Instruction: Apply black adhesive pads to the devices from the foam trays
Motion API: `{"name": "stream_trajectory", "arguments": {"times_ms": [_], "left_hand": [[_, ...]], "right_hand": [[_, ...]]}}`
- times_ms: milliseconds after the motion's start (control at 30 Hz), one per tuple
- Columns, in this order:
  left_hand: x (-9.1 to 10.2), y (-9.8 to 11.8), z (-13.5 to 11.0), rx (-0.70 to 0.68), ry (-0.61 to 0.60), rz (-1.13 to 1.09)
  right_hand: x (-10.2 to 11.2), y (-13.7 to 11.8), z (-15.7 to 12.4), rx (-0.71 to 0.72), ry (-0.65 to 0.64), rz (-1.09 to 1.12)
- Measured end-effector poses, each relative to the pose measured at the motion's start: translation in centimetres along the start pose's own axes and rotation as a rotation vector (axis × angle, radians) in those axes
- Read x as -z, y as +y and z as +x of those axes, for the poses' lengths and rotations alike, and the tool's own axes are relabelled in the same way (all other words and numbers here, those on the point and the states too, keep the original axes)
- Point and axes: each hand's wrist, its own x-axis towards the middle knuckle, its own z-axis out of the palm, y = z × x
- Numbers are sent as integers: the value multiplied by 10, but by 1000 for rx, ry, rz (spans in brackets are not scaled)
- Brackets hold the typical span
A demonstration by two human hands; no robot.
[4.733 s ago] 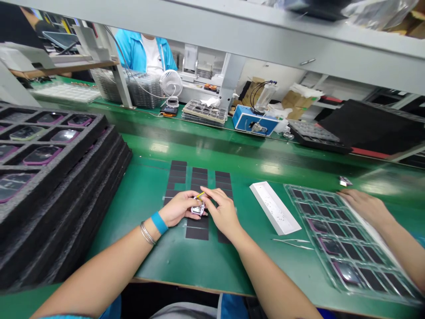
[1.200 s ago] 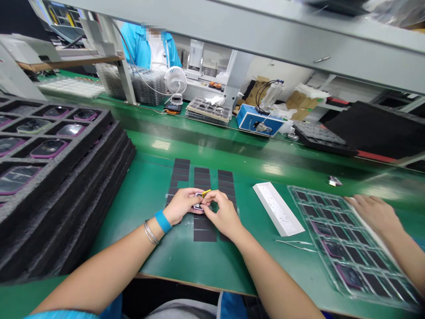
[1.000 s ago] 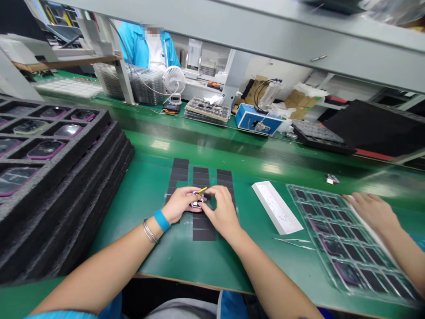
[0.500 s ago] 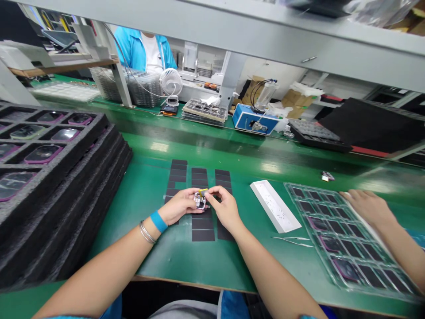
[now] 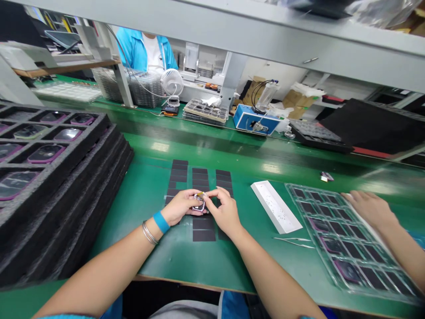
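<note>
My left hand [image 5: 182, 206] is closed around a small open watch-like case [image 5: 198, 207] with electronics showing inside, its thumb lying over the front. At the case's top edge is a small yellow-edged part [image 5: 200, 194], partly hidden by fingers. My right hand [image 5: 225, 210] pinches at that part from the right, thumb and forefinger together. Both hands are just above columns of black rectangular pads [image 5: 203, 229] laid on the green table [image 5: 159, 261].
Stacked black foam trays [image 5: 66, 199] rise at left. To the right are a white box [image 5: 275, 208], tweezers [image 5: 294, 241] and a clear compartment tray [image 5: 352, 239]. Another person's hand [image 5: 373, 208] rests at that tray's far side. A shelf beam [image 5: 252, 40] crosses overhead.
The yellow-edged part, raised and more visible before, now sits lower against the case. My left thumb has moved further over the case, and my right fingers have closed in on its upper edge.
</note>
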Motion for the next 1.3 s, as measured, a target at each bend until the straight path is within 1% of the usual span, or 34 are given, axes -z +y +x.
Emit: {"name": "stream_trajectory", "arguments": {"times_ms": [167, 267, 367, 433, 500, 533, 600, 667, 733, 800, 833, 900, 1033, 1100, 1300], "left_hand": [[0, 1, -1, -4, 28, -14], [1, 4, -2, 14, 8, -129], [2, 7, -3, 39, -37, -261], [3, 7, -2, 28, -26, -261], [4, 6, -2, 2, -23, -223], [5, 5, -1, -14, -31, -203], [7, 5, -1, -46, -60, -161], [8, 5, -1, -70, -81, -117], [8, 5, -1, -80, -102, -71], [8, 5, -1, -82, -125, -26], [8, 5, -1, -83, -135, -7], [7, 3, 0, -84, -151, 14], [8, 1, 2, -108, -156, 26], [9, 0, 2, -121, -147, 46], [10, -3, 3, -119, -147, 112]], "right_hand": [[0, -3, -1, 198, -32, -139], [2, -4, -2, 301, -51, -259], [4, -5, -3, 356, -72, -339], [5, -5, -3, 361, -101, -340], [4, -3, -3, 323, -113, -287], [4, -2, -3, 280, -102, -238], [1, 2, -3, 143, -57, -102], [-2, 6, -2, -22, -33, 104], [-5, 11, -2, -169, -99, 362], [-7, 15, -2, -282, -226, 587], [-9, 16, -1, -323, -279, 661], [-10, 16, -1, -365, -318, 727], [-11, 13, -2, -367, -261, 724], [-10, 11, -2, -370, -253, 722], [-6, 8, -2, -406, -338, 785]]}}
